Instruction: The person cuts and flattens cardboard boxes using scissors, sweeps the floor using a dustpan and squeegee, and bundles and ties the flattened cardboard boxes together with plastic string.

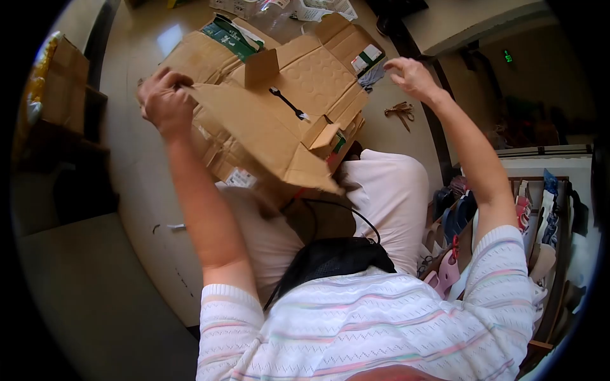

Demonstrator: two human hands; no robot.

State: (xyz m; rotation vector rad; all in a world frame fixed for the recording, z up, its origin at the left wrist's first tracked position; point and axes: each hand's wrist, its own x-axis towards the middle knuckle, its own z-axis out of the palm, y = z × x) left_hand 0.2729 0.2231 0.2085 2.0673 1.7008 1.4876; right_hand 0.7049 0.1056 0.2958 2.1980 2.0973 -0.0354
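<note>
My left hand [166, 101] is closed on the left edge of a brown cardboard flap [254, 124], which is raised and tilted. The flap belongs to an opened-out cardboard box lying over other flattened cardboard in front of my knees. A black plastic carry handle [288, 103] with a white end lies on the cardboard. My right hand [413, 79] hangs in the air by the box's far right corner, fingers bent and apart from the thumb, with nothing visible in it. A printed white-and-green label [366, 58] marks that corner.
Brown ties or scissors-like items [400, 114] lie on the floor at right. A shoe rack [540, 254] full of shoes stands on my right. A white plastic basket [325, 9] and a clear bottle [273, 7] are at the back. Left stands a cardboard box [67, 89].
</note>
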